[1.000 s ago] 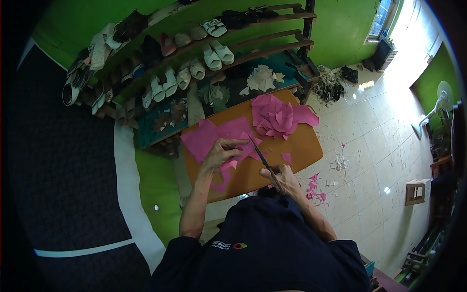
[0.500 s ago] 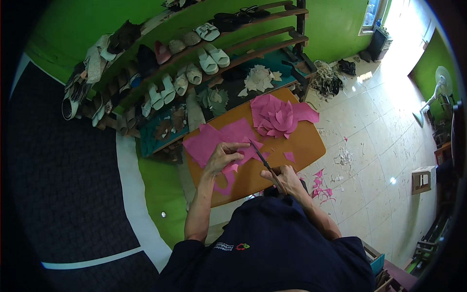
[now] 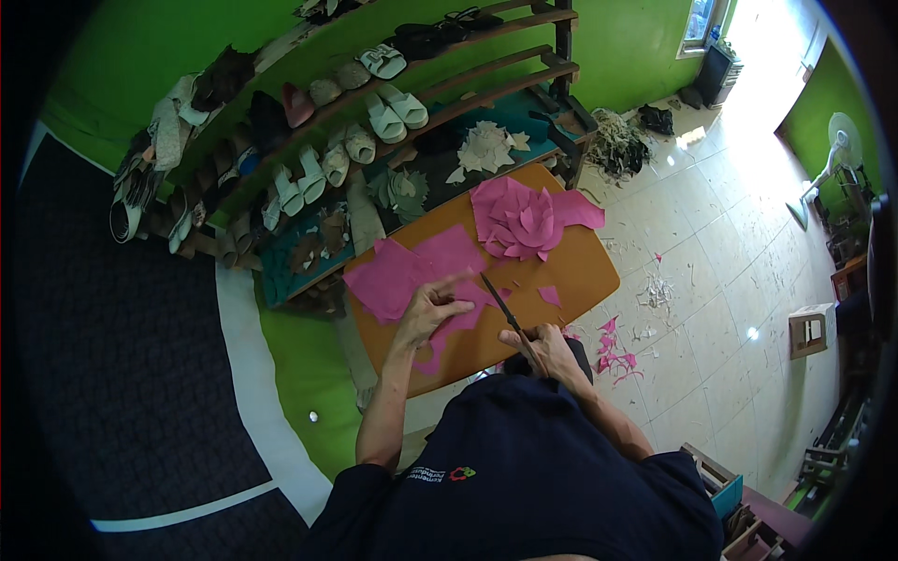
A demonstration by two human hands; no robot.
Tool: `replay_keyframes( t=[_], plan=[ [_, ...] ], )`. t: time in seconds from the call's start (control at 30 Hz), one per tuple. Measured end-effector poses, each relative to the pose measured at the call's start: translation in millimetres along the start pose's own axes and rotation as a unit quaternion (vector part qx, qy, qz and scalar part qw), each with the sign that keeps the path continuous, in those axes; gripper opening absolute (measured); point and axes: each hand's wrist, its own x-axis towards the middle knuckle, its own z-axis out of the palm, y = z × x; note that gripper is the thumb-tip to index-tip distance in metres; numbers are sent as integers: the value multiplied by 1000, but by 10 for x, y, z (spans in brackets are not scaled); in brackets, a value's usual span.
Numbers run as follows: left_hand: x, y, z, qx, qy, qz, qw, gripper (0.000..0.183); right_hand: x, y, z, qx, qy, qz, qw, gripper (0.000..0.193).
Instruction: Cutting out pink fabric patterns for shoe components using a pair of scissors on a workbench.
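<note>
Scissors (image 3: 504,310), slim and dark, sit in the grip of the right hand (image 3: 545,350), the fingers wrapped around the handles and the tip pointing forward and left. Across from it, the left hand (image 3: 430,310) is held over the pink material (image 3: 388,279), its blurred forefinger stretched toward the scissors' tip and its thumb standing apart below; whether its other, curled fingers pinch anything, I cannot tell.

The pink material lies on the left half of the desk (image 3: 585,269), matte and evenly coloured, in broad overlapping sheets with straight edges and sharp corners. A narrow curved strip (image 3: 429,364) of the same pink shows below the left hand, near the desk's front edge. Right of the scissors is a small angular offcut (image 3: 550,296). At the far side, a heap of pointed pink pieces (image 3: 519,222) is layered like petals.

Beyond the desk, a cream pile of cut pieces (image 3: 486,151) rests near the rack of footwear (image 3: 447,89). More pink scraps (image 3: 614,360) are strewn on the tiled floor (image 3: 697,374) to the right.
</note>
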Motion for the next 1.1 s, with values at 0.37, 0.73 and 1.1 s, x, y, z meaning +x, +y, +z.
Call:
replay_keyframes(
  t=[0.37,0.73,1.1],
  plan=[
    [15,-257,-230,-260,202,9,944,27,5,-64,-83,-16,26,4,1000,76],
    [112,-74,62,-260,158,52,951,41,-88,-137,91,-16,-24,-54,998,73],
    [190,46,8,-126,41,46,990,53,-35,-291,-25,-36,-7,-50,998,73]
  ],
)
